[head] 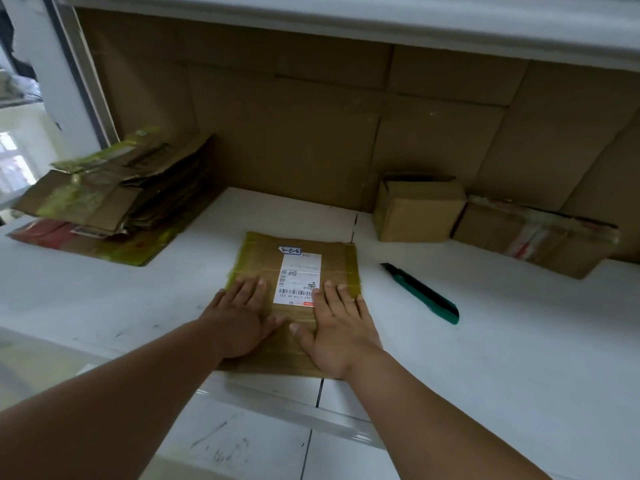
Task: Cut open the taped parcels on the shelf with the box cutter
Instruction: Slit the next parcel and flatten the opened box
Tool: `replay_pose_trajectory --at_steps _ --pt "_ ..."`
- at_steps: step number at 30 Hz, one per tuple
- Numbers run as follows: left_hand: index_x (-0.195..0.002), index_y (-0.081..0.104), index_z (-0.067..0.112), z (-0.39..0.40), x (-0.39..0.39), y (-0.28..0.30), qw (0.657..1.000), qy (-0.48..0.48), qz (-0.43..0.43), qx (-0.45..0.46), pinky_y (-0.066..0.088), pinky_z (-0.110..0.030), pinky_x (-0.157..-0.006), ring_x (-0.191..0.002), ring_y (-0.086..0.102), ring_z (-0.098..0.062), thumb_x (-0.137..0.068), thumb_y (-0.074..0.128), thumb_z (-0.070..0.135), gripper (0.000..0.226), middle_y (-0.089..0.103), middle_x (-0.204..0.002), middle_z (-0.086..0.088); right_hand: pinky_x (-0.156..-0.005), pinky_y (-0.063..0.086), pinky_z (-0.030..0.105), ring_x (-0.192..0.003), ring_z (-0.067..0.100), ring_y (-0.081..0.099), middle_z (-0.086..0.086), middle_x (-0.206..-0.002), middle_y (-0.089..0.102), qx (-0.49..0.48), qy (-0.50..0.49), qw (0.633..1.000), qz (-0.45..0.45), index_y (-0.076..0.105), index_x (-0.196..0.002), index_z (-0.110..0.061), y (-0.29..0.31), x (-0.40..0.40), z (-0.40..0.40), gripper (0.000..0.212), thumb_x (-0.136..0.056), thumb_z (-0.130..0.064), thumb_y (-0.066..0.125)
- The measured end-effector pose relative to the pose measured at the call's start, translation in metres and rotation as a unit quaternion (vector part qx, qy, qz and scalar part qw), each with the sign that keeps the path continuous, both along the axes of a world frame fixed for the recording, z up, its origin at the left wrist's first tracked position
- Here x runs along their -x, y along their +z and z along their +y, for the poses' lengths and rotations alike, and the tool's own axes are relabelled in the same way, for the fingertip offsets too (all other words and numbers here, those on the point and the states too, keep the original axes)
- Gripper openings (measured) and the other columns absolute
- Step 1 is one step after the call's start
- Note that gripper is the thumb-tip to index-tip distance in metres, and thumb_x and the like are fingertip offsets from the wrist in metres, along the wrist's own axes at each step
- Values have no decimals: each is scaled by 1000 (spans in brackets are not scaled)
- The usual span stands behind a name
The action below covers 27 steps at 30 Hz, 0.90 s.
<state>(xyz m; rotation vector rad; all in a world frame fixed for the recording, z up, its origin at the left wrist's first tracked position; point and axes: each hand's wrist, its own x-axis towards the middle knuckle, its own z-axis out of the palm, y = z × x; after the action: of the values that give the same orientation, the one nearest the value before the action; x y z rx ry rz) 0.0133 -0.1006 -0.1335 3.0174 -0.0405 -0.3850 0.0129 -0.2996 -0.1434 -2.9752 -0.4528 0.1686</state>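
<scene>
Centrally on white shelf (519, 341): flat taped parcel (263, 344), brown card wrapped in yellowish tape, long axis running from near edge toward the cardboard-lined back wall (311, 133). White shipping label (299, 277) on top, barcodes and print set sideways; text too small to read apart from a handwritten tag (290, 250) at far edge, "3-2-" and a mark not legible.

Left hand (239, 317) flat on parcel's left half, fingers straight and spread, pressing down, gripping nothing. Right hand (337, 327) flat on right half, fingers likewise extended, fingertips overlapping label's lower right corner. Thumbs nearly touching over parcel centre. Near part of parcel largely hidden beneath both palms.

Box cutter (420, 292), green and black, lying on shelf just right of parcel, untouched. Long axis diagonal: dark tip toward far left, green butt toward near right. Blade state cannot tell.

Further right at back: small plain carton (417, 211), then a taped parcel (533, 237) with red-and-white strip, touching wall. Left rear: pile of flattened cartons (114, 199), tilted, blurred; bottom sheets partly hidden.
</scene>
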Motion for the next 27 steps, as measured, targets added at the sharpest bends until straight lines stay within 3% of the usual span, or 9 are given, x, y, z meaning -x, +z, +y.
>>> replay_pose_trajectory --at_steps 4,6,10,12,15,18,21,24,27 --pt "-155 5 12 -2 7 16 991 74 -1 108 6 -43 -121 -150 -1 -29 -103 37 40 68 0 -164 -10 -118 -16 45 -149 18 -19 -5 -164 -13 -28 -11 999 -18 -3 -157 -30 -3 0 -2 93 -79 -81 -1" --pt "-154 11 11 -1 16 24 974 160 -22 157 18 -44 -119 -146 16 -32 -97 48 42 74 16 -160 -12 -114 -21 53 -149 21 -21 -7 -164 -13 -20 -23 999 -20 -4 -156 -33 -4 0 -1 94 -76 -83 -3" --pt "-145 26 14 -8 30 40 975 205 -10 88 32 -45 -107 -132 36 -34 -96 43 43 60 41 -143 -13 -108 -20 65 -147 25 -25 -12 -163 -16 -25 -43 999 11 -5 -154 -38 0 2 2 89 -78 -84 5" --pt "-134 40 14 -8 30 46 969 216 -27 120 42 -42 -101 -117 49 -32 -97 41 33 41 52 -127 -14 -112 -14 63 -147 25 -25 -12 -163 -18 -31 -40 998 30 -6 -154 -39 2 2 1 88 -81 -84 10" --pt "-113 53 10 0 29 51 929 265 -53 253 53 -42 -89 -96 60 -26 -96 48 28 25 61 -104 -9 -117 -10 55 -148 24 -24 -11 -163 -16 -44 -39 997 42 -4 -155 -39 4 4 0 89 -81 -84 16" --pt "-109 54 5 7 27 56 882 312 -26 351 54 -43 -88 -97 60 -30 -90 63 18 25 60 -104 -14 -118 -10 49 -148 23 -23 -12 -163 -14 -63 -41 996 51 0 -155 -41 7 8 -2 90 -79 -85 20" --pt "-110 60 5 12 26 61 874 288 7 391 53 -48 -93 -99 62 -33 -86 64 9 25 63 -106 -17 -120 -5 45 -150 23 -16 -9 -165 -5 -112 -57 990 57 10 -155 -42 11 9 -3 88 -79 -83 28" --pt "-109 60 13 23 22 68 872 256 -24 417 52 -49 -93 -98 61 -32 -87 64 11 22 64 -104 -13 -119 6 40 -149 29 -2 1 -165 6 -240 -146 959 38 25 -153 -39 19 10 0 69 -91 -63 43" --pt "-94 61 24 44 19 78 840 249 -64 477 53 -47 -89 -92 63 -30 -82 67 7 22 66 -97 -10 -116 22 43 -143 36 21 9 -158 23 -367 -278 888 -1 23 -154 -26 30 9 7 71 -93 -41 56"
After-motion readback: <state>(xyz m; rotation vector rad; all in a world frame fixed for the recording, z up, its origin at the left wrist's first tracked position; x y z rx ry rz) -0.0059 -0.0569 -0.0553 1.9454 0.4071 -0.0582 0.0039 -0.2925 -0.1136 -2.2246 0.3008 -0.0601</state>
